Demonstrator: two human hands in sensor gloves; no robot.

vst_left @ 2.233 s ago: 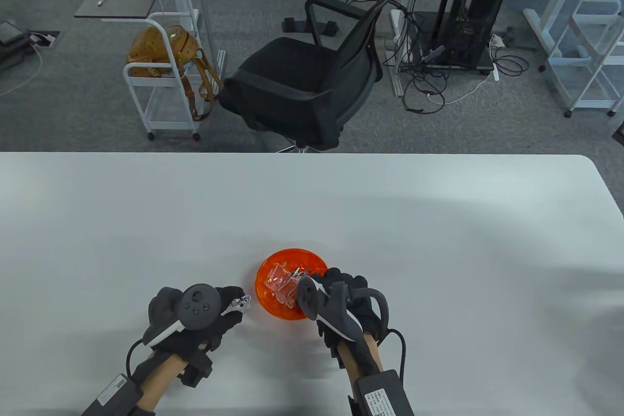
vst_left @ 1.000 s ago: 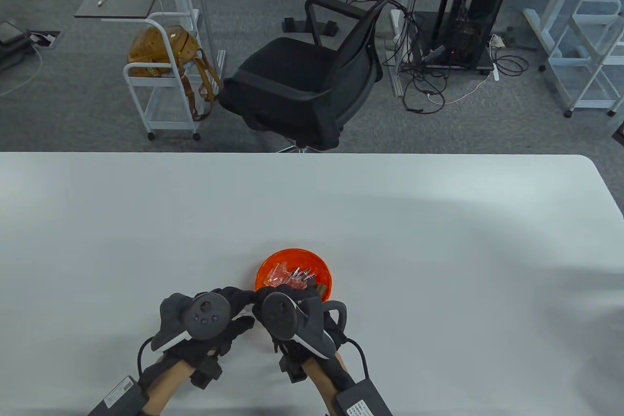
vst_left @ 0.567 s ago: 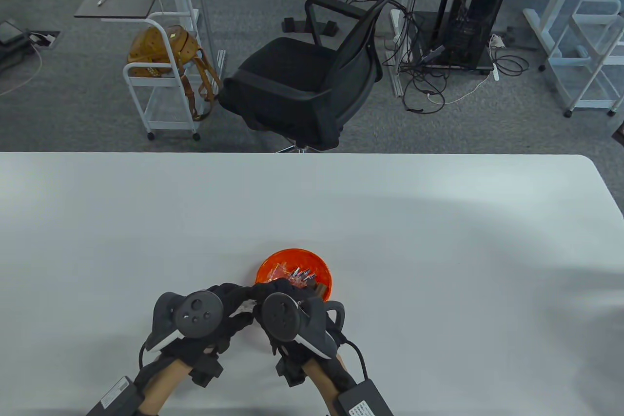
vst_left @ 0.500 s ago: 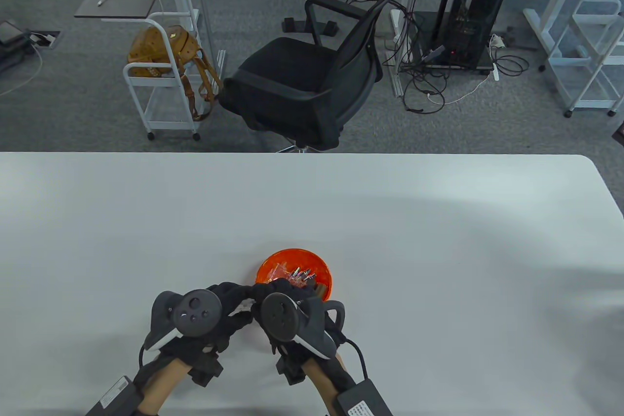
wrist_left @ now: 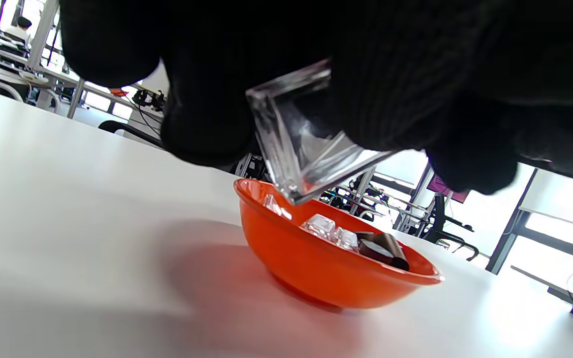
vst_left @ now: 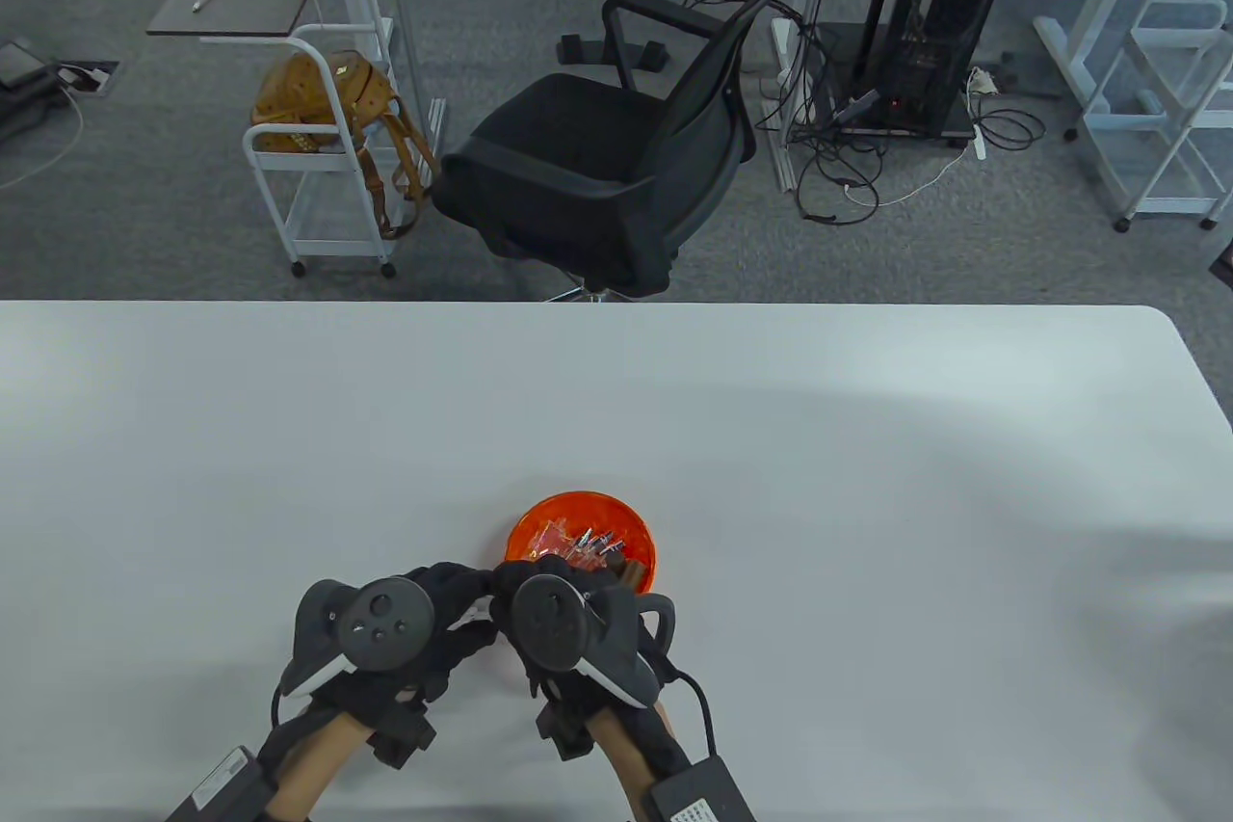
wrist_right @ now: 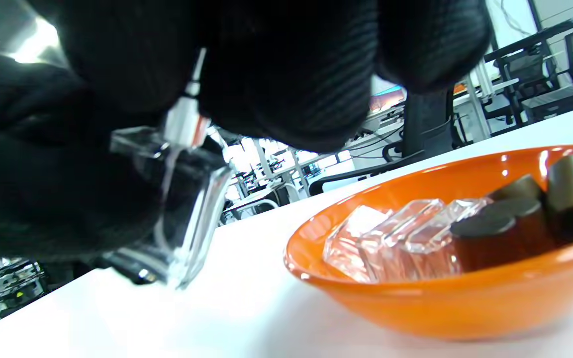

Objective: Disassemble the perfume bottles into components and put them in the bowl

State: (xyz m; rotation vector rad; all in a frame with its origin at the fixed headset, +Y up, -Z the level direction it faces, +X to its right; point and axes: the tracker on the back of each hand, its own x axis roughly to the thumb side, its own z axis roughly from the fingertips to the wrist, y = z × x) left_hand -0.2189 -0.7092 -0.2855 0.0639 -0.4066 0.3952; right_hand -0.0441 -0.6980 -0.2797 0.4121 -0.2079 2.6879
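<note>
An orange bowl (vst_left: pixel 631 528) sits near the table's front edge. It holds clear glass bottles (wrist_right: pixel 396 241), dark caps (wrist_right: pixel 505 219) and several spray parts (vst_left: pixel 595 543). Just left of the bowl, my two hands meet. My left hand (vst_left: pixel 453 596) grips a clear square perfume bottle (wrist_left: pixel 301 144), held tilted above the table. My right hand (vst_left: pixel 525 583) pinches the bottle's white sprayer (wrist_right: pixel 184 127) at the neck, its thin tube running down inside the glass (wrist_right: pixel 182 219). In the table view the bottle is almost wholly hidden by the gloves.
The white table (vst_left: pixel 771 417) stretches far and to both sides. Beyond its far edge stand a black office chair (vst_left: pixel 607 157), a white cart with a brown bag (vst_left: pixel 327 104) and a computer tower (vst_left: pixel 949 13) with cables.
My right hand left the bowl and came over to the bottle in my left hand. In the last second both hands drifted slightly left, still joined at the bottle.
</note>
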